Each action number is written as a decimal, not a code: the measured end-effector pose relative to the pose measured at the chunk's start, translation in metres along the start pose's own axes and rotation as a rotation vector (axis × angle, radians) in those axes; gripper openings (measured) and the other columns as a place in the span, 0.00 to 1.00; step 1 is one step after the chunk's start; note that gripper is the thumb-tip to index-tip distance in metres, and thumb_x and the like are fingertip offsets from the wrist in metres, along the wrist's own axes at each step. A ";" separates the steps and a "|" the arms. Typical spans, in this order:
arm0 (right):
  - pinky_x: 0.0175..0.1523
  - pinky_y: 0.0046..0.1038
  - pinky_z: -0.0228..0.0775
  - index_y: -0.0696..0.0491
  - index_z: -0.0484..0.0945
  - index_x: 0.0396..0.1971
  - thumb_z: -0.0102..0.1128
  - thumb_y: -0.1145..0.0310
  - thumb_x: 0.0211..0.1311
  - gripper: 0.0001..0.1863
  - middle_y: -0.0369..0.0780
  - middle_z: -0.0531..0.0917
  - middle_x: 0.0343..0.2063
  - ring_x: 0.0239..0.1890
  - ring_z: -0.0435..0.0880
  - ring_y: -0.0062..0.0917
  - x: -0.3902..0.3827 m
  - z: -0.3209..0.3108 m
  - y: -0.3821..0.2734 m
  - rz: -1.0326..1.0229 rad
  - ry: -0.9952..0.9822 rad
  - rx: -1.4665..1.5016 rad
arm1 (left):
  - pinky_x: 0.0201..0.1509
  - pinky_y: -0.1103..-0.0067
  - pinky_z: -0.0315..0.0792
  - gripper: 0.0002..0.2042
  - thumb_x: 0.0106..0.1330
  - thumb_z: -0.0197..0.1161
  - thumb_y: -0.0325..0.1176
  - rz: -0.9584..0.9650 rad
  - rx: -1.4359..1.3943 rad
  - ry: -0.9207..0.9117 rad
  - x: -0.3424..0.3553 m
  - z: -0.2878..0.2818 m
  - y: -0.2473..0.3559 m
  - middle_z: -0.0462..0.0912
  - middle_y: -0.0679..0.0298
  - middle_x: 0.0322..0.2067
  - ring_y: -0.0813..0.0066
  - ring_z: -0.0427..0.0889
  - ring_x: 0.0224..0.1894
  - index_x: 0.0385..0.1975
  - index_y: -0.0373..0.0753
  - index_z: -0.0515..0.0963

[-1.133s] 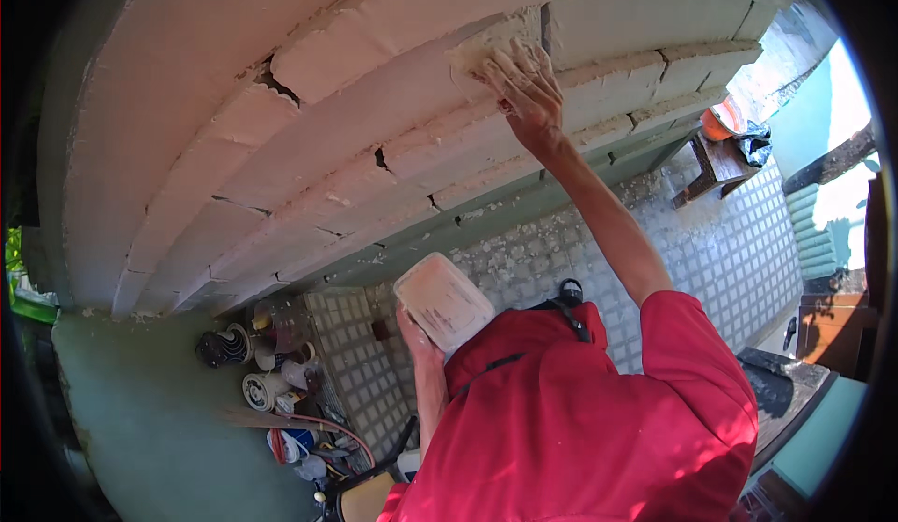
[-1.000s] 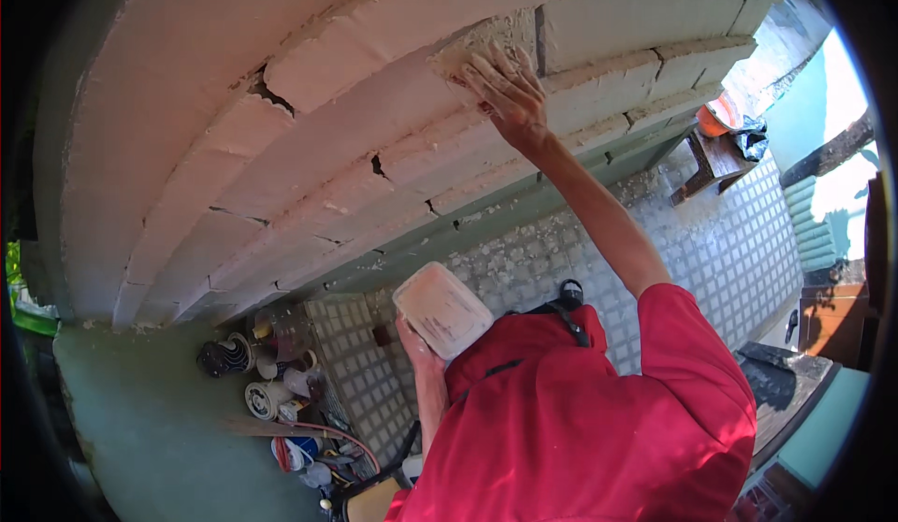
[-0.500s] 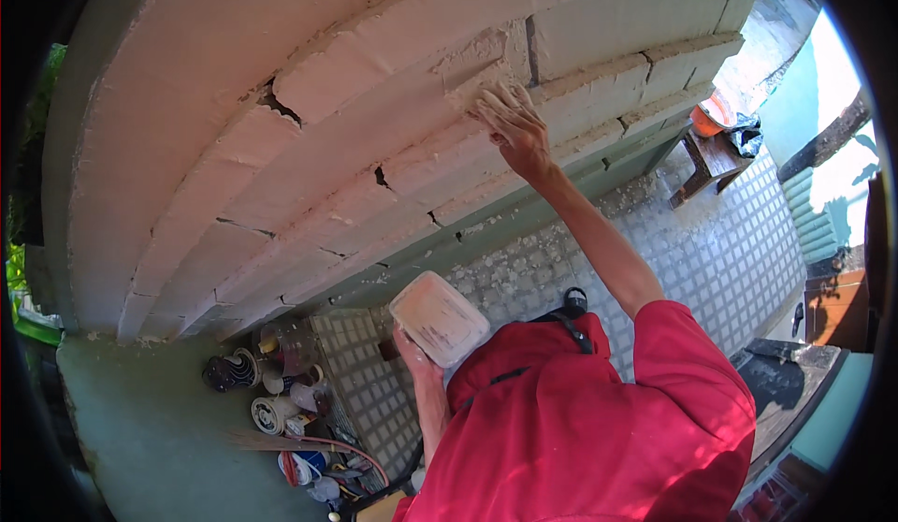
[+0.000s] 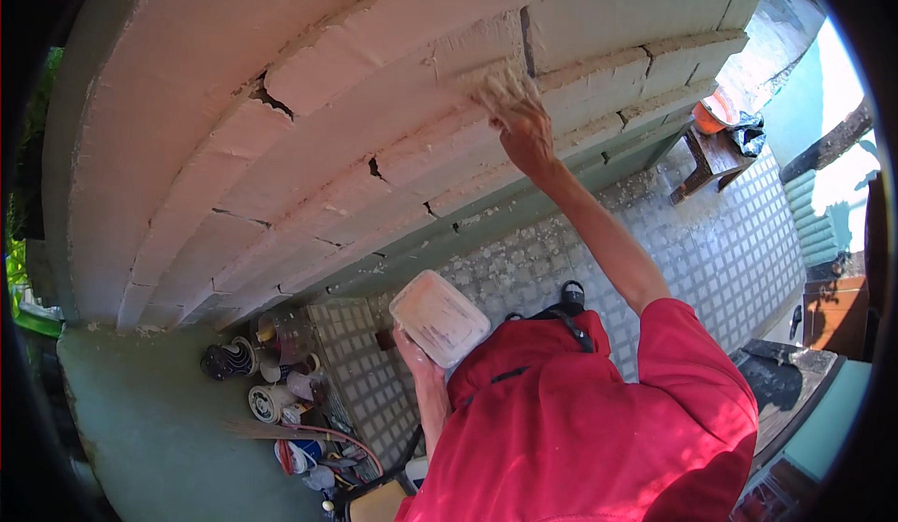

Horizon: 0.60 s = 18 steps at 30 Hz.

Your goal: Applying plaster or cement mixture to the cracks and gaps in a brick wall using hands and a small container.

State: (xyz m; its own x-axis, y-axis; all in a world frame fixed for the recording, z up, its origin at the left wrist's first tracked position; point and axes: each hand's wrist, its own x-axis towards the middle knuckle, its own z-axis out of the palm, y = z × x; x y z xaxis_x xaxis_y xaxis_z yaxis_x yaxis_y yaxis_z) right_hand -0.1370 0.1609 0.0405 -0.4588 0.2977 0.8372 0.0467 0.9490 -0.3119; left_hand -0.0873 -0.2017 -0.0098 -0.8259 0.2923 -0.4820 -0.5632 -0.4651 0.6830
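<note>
Low in the middle, my left hand (image 4: 422, 361) is closed around the side of a pale rectangular plastic tub (image 4: 440, 318), with whitish, plaster-like smears across its face. My right arm stretches up to the block wall (image 4: 374, 64). Against a patch of wet-looking plaster (image 4: 477, 47), beside a dark upright joint, is my right hand (image 4: 524, 127). Motion blurs its plaster-coated fingers, and whether they hold a tool cannot be made out. Rough ridges of plaster and dark gaps run along the wall's block joints.
A patterned tile floor (image 4: 702, 232) with pale crumbs lies below the wall. Several buckets, bottles and tools, including a white bucket (image 4: 268, 403), crowd the lower left. At the right stands a wooden stool (image 4: 714, 159) bearing an orange bucket (image 4: 713, 113) and a black bag (image 4: 748, 135).
My right hand has moved slightly across the wall and is now blurred; the plaster patch beside it looks smoother. My left hand and the tub stay nearly in place.
</note>
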 end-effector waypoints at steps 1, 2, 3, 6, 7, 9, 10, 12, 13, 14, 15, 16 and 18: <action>0.65 0.42 0.56 0.49 0.78 0.47 0.61 0.82 0.40 0.28 0.40 0.76 0.52 0.59 0.69 0.39 0.010 -0.010 -0.007 -0.024 0.059 0.000 | 0.46 0.72 0.77 0.18 0.69 0.39 0.42 -0.009 -0.002 0.001 -0.006 0.002 0.002 0.78 0.64 0.43 0.69 0.80 0.43 0.49 0.39 0.70; 0.65 0.42 0.56 0.49 0.78 0.47 0.61 0.82 0.40 0.28 0.40 0.76 0.52 0.59 0.69 0.39 0.022 -0.014 -0.011 -0.020 0.054 0.001 | 0.46 0.72 0.77 0.18 0.69 0.39 0.42 -0.012 -0.001 0.007 -0.005 0.000 0.000 0.78 0.64 0.43 0.69 0.80 0.43 0.49 0.39 0.70; 0.65 0.43 0.56 0.49 0.78 0.47 0.61 0.82 0.41 0.27 0.39 0.76 0.52 0.59 0.69 0.39 0.037 -0.014 -0.014 -0.055 0.101 -0.011 | 0.45 0.72 0.77 0.19 0.69 0.39 0.42 0.013 0.027 0.000 -0.002 -0.004 -0.003 0.78 0.63 0.43 0.69 0.80 0.42 0.49 0.38 0.71; 0.65 0.43 0.56 0.49 0.78 0.47 0.60 0.82 0.42 0.27 0.39 0.76 0.52 0.59 0.69 0.40 0.035 0.007 0.001 -0.077 0.100 -0.026 | 0.45 0.73 0.77 0.19 0.70 0.40 0.43 0.045 0.062 -0.020 0.002 -0.005 -0.008 0.78 0.63 0.42 0.69 0.80 0.42 0.48 0.37 0.71; 0.65 0.44 0.56 0.49 0.78 0.47 0.59 0.82 0.42 0.27 0.39 0.76 0.52 0.59 0.69 0.40 0.027 0.019 0.007 -0.071 0.046 -0.020 | 0.45 0.73 0.77 0.19 0.70 0.40 0.42 0.056 0.061 -0.024 0.003 -0.003 -0.009 0.78 0.63 0.42 0.69 0.80 0.42 0.48 0.37 0.71; 0.65 0.44 0.56 0.49 0.78 0.47 0.59 0.82 0.42 0.26 0.39 0.76 0.52 0.59 0.69 0.40 0.000 0.024 0.012 -0.039 -0.026 -0.004 | 0.45 0.73 0.77 0.19 0.70 0.40 0.43 0.041 0.045 -0.033 0.005 0.005 -0.009 0.78 0.63 0.42 0.69 0.80 0.42 0.48 0.37 0.71; 0.65 0.44 0.55 0.49 0.78 0.47 0.59 0.83 0.43 0.26 0.40 0.76 0.52 0.59 0.69 0.40 -0.013 0.021 0.003 -0.004 -0.107 0.032 | 0.44 0.73 0.77 0.19 0.70 0.40 0.43 0.033 0.030 -0.020 -0.003 0.002 -0.007 0.78 0.63 0.42 0.69 0.80 0.42 0.48 0.37 0.71; 0.65 0.44 0.55 0.50 0.77 0.47 0.59 0.81 0.44 0.25 0.40 0.76 0.52 0.59 0.69 0.40 -0.027 0.009 0.000 -0.014 -0.122 0.036 | 0.44 0.73 0.78 0.19 0.70 0.40 0.43 0.045 0.009 0.004 -0.009 0.003 -0.009 0.78 0.63 0.42 0.69 0.80 0.41 0.48 0.37 0.71; 0.65 0.44 0.55 0.51 0.77 0.48 0.58 0.79 0.44 0.24 0.41 0.76 0.52 0.59 0.70 0.40 -0.027 0.005 0.001 -0.022 -0.130 0.028 | 0.44 0.73 0.78 0.19 0.70 0.39 0.42 0.051 -0.008 0.015 -0.008 0.006 -0.011 0.78 0.63 0.42 0.68 0.80 0.41 0.48 0.37 0.71; 0.65 0.44 0.55 0.51 0.77 0.48 0.58 0.79 0.44 0.24 0.41 0.76 0.52 0.59 0.70 0.40 -0.022 0.005 0.003 -0.025 -0.130 0.029 | 0.44 0.73 0.78 0.19 0.70 0.39 0.42 0.053 -0.011 0.014 -0.006 0.008 -0.012 0.78 0.63 0.42 0.68 0.80 0.41 0.48 0.37 0.71; 0.66 0.44 0.54 0.50 0.77 0.48 0.58 0.79 0.44 0.25 0.41 0.76 0.52 0.59 0.69 0.40 -0.008 -0.003 0.000 -0.031 -0.048 0.023 | 0.44 0.73 0.78 0.19 0.70 0.39 0.42 0.045 -0.002 0.010 -0.005 0.009 -0.012 0.78 0.63 0.42 0.68 0.80 0.42 0.48 0.37 0.71; 0.66 0.44 0.54 0.49 0.77 0.48 0.59 0.80 0.44 0.25 0.41 0.76 0.52 0.60 0.68 0.40 0.004 -0.009 -0.010 -0.034 0.032 0.026 | 0.44 0.72 0.78 0.19 0.70 0.39 0.42 0.043 0.009 0.013 -0.011 0.008 -0.010 0.78 0.62 0.42 0.68 0.80 0.42 0.48 0.37 0.71; 0.66 0.44 0.54 0.49 0.77 0.48 0.59 0.80 0.44 0.26 0.41 0.76 0.52 0.60 0.68 0.40 0.028 -0.011 -0.013 -0.029 0.065 -0.025 | 0.45 0.72 0.77 0.19 0.70 0.39 0.42 0.036 0.014 0.002 -0.011 0.008 -0.010 0.78 0.62 0.43 0.68 0.80 0.42 0.49 0.37 0.71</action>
State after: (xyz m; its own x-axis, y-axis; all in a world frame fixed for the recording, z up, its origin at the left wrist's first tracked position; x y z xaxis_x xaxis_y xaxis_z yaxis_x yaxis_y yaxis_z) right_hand -0.1409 0.1582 0.0728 -0.4017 0.2753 0.8734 0.0569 0.9594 -0.2762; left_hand -0.0728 -0.1931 -0.0071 -0.8456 0.2737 -0.4584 -0.5335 -0.4637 0.7073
